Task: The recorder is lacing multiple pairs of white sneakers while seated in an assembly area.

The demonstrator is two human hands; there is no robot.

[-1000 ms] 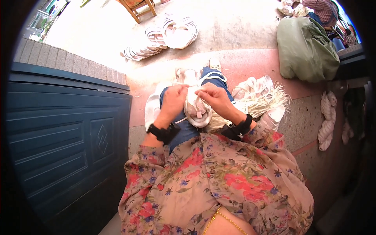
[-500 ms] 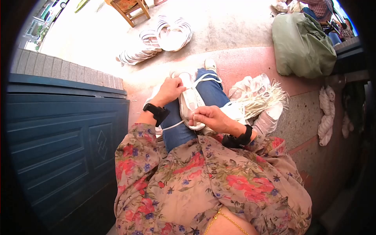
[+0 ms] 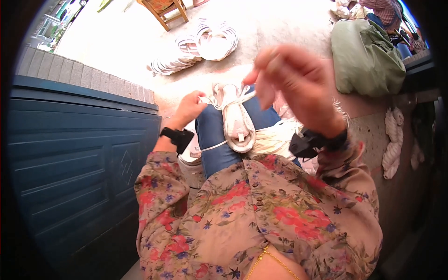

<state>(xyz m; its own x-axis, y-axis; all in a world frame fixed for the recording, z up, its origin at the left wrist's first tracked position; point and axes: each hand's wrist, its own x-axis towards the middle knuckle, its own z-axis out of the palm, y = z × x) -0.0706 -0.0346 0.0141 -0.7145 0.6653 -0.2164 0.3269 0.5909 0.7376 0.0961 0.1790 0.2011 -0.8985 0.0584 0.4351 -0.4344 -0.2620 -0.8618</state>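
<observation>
A white sneaker (image 3: 239, 122) lies on my blue jeans, its toe away from me, with a loose white shoelace (image 3: 242, 97) crossing over its front. To the left of the toe, my left hand (image 3: 189, 111) pinches one lace end between thumb and fingers. Raised to the right, my right hand (image 3: 298, 86) is smeared by motion with its fingers curled; whether it grips the other lace end cannot be made out. A bundle of cream laces (image 3: 275, 140) lies across my right thigh. Another white shoe (image 3: 189, 148) shows beside my left leg.
A dark blue panelled door (image 3: 84, 154) stands along the left. Bundled white strips (image 3: 212, 44) lie on the ground ahead, below a wooden chair (image 3: 168, 11). A large green sack (image 3: 366, 58) stands at the far right, near another person (image 3: 385, 11). A twisted white bundle (image 3: 393, 142) hangs at right.
My right hand has left the sneaker's heel and risen up and to the right. My left hand has moved off the toe to the left, drawing a lace end out.
</observation>
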